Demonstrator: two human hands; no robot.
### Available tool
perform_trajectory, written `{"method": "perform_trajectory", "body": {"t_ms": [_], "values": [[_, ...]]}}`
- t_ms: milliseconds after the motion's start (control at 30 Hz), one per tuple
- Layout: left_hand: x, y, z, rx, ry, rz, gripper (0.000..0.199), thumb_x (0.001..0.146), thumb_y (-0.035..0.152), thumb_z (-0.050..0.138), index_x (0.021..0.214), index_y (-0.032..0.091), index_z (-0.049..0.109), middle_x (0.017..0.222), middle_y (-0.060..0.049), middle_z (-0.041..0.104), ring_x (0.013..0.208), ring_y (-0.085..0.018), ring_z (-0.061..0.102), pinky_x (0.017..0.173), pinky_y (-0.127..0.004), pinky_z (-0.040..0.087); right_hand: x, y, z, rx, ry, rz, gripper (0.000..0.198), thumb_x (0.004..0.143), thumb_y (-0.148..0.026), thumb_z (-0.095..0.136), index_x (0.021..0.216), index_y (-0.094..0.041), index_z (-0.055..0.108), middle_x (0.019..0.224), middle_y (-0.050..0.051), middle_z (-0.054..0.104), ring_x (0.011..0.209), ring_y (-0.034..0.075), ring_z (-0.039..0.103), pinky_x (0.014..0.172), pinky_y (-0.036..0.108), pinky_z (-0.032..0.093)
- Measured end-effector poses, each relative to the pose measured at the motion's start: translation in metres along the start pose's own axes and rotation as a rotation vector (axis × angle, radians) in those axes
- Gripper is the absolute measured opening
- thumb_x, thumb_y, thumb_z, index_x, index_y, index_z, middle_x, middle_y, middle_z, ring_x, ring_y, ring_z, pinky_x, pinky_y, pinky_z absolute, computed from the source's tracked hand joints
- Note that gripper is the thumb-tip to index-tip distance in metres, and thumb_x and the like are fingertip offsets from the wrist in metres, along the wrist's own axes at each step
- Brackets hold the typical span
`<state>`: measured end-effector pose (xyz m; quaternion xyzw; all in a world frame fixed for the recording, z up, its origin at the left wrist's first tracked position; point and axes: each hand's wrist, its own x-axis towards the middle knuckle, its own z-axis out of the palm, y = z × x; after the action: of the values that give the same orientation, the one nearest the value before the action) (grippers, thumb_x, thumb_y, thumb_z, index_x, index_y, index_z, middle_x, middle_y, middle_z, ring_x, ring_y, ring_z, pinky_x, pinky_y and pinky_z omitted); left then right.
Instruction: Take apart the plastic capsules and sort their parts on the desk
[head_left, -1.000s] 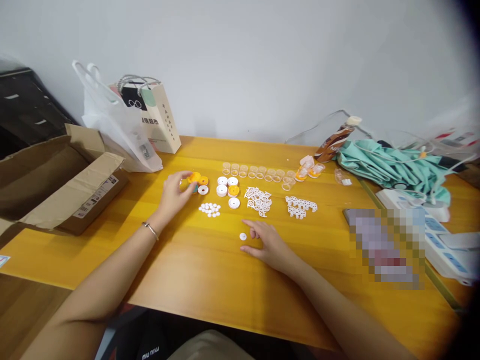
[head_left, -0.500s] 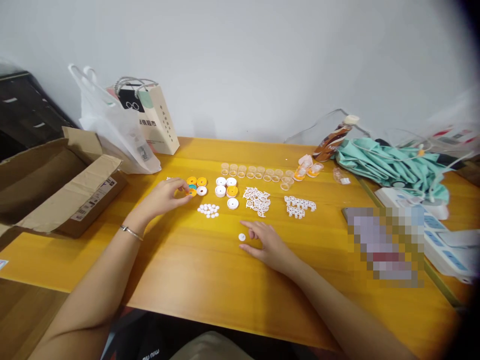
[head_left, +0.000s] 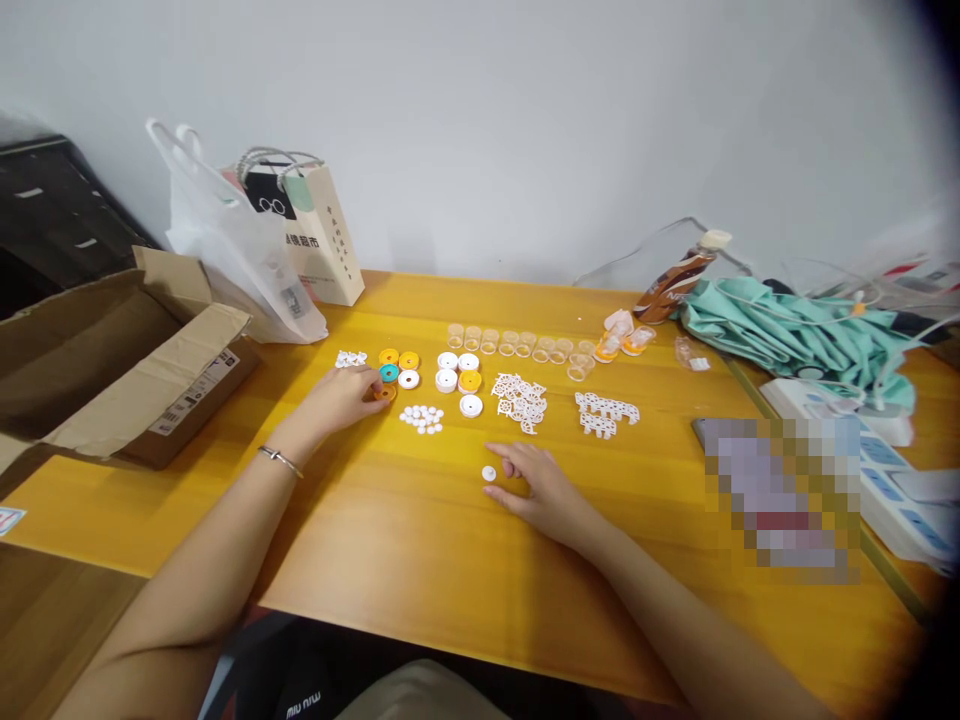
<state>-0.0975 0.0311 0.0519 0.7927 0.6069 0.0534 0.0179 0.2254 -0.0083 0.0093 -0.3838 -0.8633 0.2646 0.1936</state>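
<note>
My left hand (head_left: 346, 400) is closed on an orange round cap (head_left: 385, 393), gripping its edge between thumb and fingers. Just beyond it stand a teal round cap (head_left: 388, 372), two more orange caps (head_left: 409, 361) and a white cap (head_left: 408, 380). My right hand (head_left: 541, 490) rests on the table with thumb and index finger apart. Between those fingertips lies a small white disc (head_left: 489, 473) with a raised centre, seemingly untouched. Several small white discs (head_left: 422, 418) form a cluster between the hands.
Clear cups (head_left: 489, 342) line the back, with white wheel-like pieces (head_left: 523, 402), flat white cut-outs (head_left: 600, 412) and white round caps (head_left: 471, 405) before them. Left stands a cardboard box (head_left: 199, 385); right lie a bottle (head_left: 675, 285), green umbrella (head_left: 795, 330) and power strip (head_left: 877, 470).
My left hand has drawn the orange cap slightly nearer to me, and the teal cap behind it shows more fully. The right hand keeps its pose. The view has shifted slightly.
</note>
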Motion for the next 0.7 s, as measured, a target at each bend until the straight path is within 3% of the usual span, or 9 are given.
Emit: {"method": "perform_trajectory", "body": {"t_ms": [267, 433, 533, 700], "values": [[0.002, 0.002, 0.006, 0.045, 0.056, 0.0, 0.021, 0.078, 0.039, 0.053, 0.078, 0.018, 0.056, 0.082, -0.005, 0.06, 0.074, -0.02, 0.055, 0.063, -0.029, 0.038, 0.0, 0.0, 0.0, 0.003, 0.026, -0.013, 0.039, 0.079, -0.034, 0.057, 0.115, -0.022, 0.051, 0.08, 0.004, 0.057, 0.076, 0.017, 0.054, 0.074, 0.035, 0.042], [0.0, 0.013, 0.001, 0.033, 0.158, 0.04, 0.021, 0.082, 0.036, 0.05, 0.079, 0.017, 0.057, 0.082, -0.005, 0.058, 0.074, -0.019, 0.054, 0.065, -0.029, 0.038, 0.0, 0.001, 0.001, -0.002, 0.016, -0.011, 0.039, 0.079, -0.034, 0.057, 0.116, -0.022, 0.05, 0.081, 0.003, 0.056, 0.077, 0.018, 0.054, 0.075, 0.035, 0.042], [-0.003, 0.037, 0.001, -0.057, 0.182, 0.215, 0.021, 0.087, 0.033, 0.046, 0.086, 0.017, 0.058, 0.084, -0.006, 0.059, 0.079, -0.018, 0.053, 0.072, -0.03, 0.04, 0.0, 0.002, 0.002, 0.009, 0.024, -0.003, 0.039, 0.078, -0.033, 0.058, 0.113, -0.021, 0.049, 0.081, 0.003, 0.055, 0.078, 0.018, 0.054, 0.074, 0.034, 0.042], [-0.018, 0.096, 0.016, -0.195, 0.104, 0.556, 0.026, 0.091, 0.032, 0.04, 0.11, 0.02, 0.053, 0.102, -0.007, 0.059, 0.091, -0.018, 0.053, 0.082, -0.033, 0.04, -0.001, 0.003, 0.003, 0.082, 0.063, 0.003, 0.031, 0.074, -0.022, 0.057, 0.102, -0.02, 0.044, 0.081, 0.002, 0.054, 0.076, 0.016, 0.052, 0.073, 0.032, 0.042]]}}
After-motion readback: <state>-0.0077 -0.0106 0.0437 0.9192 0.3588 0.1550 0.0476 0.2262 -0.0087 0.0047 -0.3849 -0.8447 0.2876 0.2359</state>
